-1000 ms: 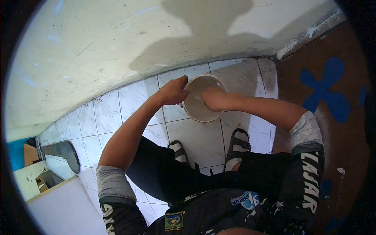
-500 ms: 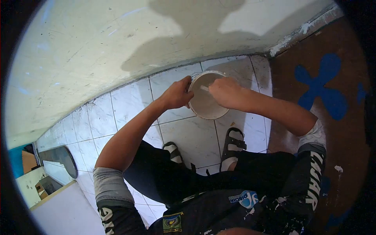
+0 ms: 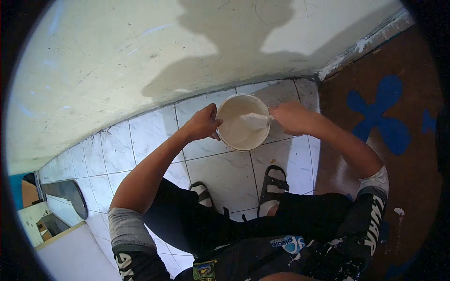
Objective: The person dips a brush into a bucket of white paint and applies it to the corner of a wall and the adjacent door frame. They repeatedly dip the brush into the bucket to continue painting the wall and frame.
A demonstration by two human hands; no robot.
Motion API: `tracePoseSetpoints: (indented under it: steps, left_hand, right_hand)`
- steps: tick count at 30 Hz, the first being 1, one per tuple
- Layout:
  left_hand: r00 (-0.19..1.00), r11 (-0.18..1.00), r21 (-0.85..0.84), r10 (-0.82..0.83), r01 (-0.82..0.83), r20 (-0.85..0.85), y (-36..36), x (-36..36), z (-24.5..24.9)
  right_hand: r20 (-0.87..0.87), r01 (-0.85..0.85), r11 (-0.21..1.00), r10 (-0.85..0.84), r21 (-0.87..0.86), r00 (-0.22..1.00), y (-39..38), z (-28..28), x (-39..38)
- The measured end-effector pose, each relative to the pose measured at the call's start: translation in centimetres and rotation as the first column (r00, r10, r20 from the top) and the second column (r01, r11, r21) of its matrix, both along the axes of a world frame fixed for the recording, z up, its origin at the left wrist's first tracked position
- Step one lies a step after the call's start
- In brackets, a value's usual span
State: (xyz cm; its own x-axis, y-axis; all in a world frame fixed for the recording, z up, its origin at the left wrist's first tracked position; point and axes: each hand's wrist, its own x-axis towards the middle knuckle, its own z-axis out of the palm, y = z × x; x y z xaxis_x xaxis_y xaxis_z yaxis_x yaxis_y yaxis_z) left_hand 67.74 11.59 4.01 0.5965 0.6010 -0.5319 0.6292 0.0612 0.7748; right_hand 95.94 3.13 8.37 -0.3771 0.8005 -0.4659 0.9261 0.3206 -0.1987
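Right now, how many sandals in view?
2: the left sandal and the right sandal, both on the floor tiles, nearer the wearer's body than the bucket. No others visible.

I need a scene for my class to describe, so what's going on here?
A person's left hand grips the rim of a round, off-white bucket, while the right hand holds a white-coated tool whose broad end is over the bucket's opening. How full the bucket is cannot be told. Dark strapped sandals stand nearby on white, grey-veined floor tiles, beside a scuffed cream wall.
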Motion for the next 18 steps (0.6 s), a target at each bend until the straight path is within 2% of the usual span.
tracePoseSetpoints:
  steps: [2,4,5,7,10,13,16,18]
  left_hand:
    - [1.0,1.0,-0.019,0.017,-0.016,0.017,0.1,0.1,0.0]
    - [0.998,0.99,0.129,-0.054,0.06,-0.044,0.1,0.1,0.0]
    - [0.998,0.99,0.128,-0.053,0.058,-0.04,0.1,0.1,-0.2]
    - [1.0,1.0,-0.001,0.017,-0.017,0.001,0.0,0.2,-0.1]
    - [0.998,0.998,0.052,-0.021,0.025,-0.064,-0.3,0.2,1.0]
    - [0.999,0.998,-0.052,0.034,-0.033,0.029,-0.2,-0.2,0.1]
    - [0.998,0.999,0.036,-0.027,0.029,-0.056,-0.4,0.0,0.5]
    - [1.0,1.0,0.004,-0.003,0.003,-0.028,-0.4,-0.3,0.1]
  right_hand:
    - [0.0,-0.019,1.0,0.019,0.007,1.0,-0.4,-0.2,0.7]
    - [-0.041,-0.017,0.999,0.019,0.049,0.999,-0.9,-0.3,1.1]
    - [-0.037,-0.018,0.999,0.02,0.047,0.999,-1.1,-0.2,1.2]
    - [0.026,-0.046,0.999,0.045,0.023,0.999,-1.2,0.1,1.2]
    - [-0.036,-0.01,0.999,0.011,0.046,0.999,-1.2,-0.4,1.4]
    - [0.033,-0.075,0.994,0.072,0.083,0.997,-1.1,-1.1,1.5]
    - [-0.031,-0.051,0.99,0.056,0.129,0.998,-1.0,-0.9,1.3]
    - [-0.014,-0.081,0.987,0.084,0.14,0.996,-1.0,-1.6,1.3]
